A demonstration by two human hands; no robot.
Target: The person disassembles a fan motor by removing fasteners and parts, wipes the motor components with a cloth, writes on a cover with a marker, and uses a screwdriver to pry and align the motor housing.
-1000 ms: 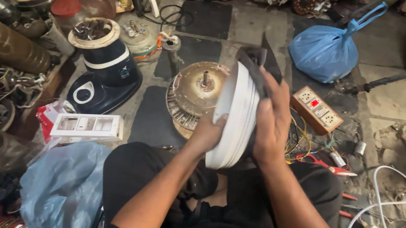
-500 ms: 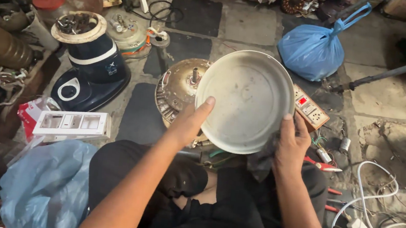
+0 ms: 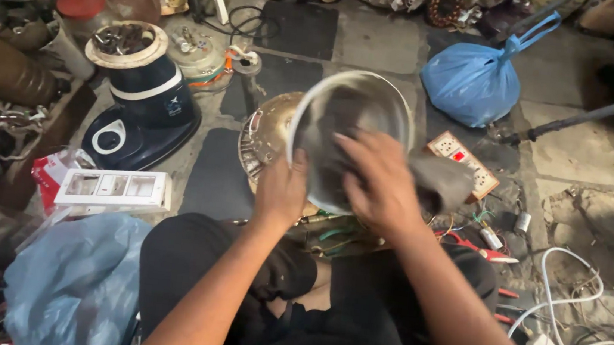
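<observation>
Right hand (image 3: 377,183) now presses a grey cloth (image 3: 437,181) into the round metal pan (image 3: 351,105), rubbing inside, so wiping is underway; half a second ago it only gripped the rim. Left hand (image 3: 283,189) clamps the pan's lower edge, held tilted above the fan motor (image 3: 269,135)

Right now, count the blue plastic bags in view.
2. One tied blue bag lies on the floor at upper right, past the socket board; a paler blue bag sits beside the person's left knee. Clutter may hide others.
</observation>
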